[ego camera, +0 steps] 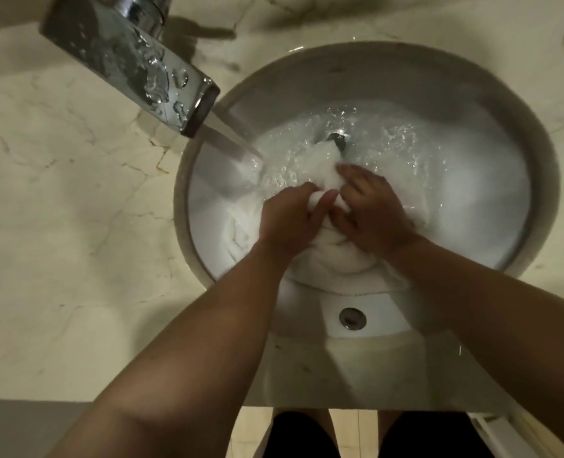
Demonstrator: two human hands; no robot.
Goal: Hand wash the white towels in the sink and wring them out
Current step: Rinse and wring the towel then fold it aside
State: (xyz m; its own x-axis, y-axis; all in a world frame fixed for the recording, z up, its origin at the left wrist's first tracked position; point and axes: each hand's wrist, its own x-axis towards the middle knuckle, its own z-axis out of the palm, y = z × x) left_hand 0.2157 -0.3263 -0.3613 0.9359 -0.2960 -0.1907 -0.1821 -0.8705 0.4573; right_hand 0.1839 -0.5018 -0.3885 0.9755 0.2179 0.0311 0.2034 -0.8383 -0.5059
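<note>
The white towel (335, 256) sits bunched in the middle of the sink (535, 180), soaked and half under the churning water, with one fold reaching up toward the drain (337, 140). I see one mass of cloth; whether it is more than one towel I cannot tell. My left hand (289, 219) and right hand (371, 213) are both on top of it, close enough that the thumbs nearly meet. The fingers of each hand are curled into the cloth, each gripping a wad of it — a scrubbing hold, as I judge it, not yet a wringing one.

To do this step well, I would rub the two gripped wads against each other under the stream, then shift my grip along the cloth so every part gets worked, not just this top fold. Keeping the bundle low in the bowl should limit splashing.

The tap (132, 64) runs from the upper left, its stream landing just beside my left hand. Around the bowl lies the pale marble surface (75, 226), with the overflow hole (352, 318) near my forearms.
</note>
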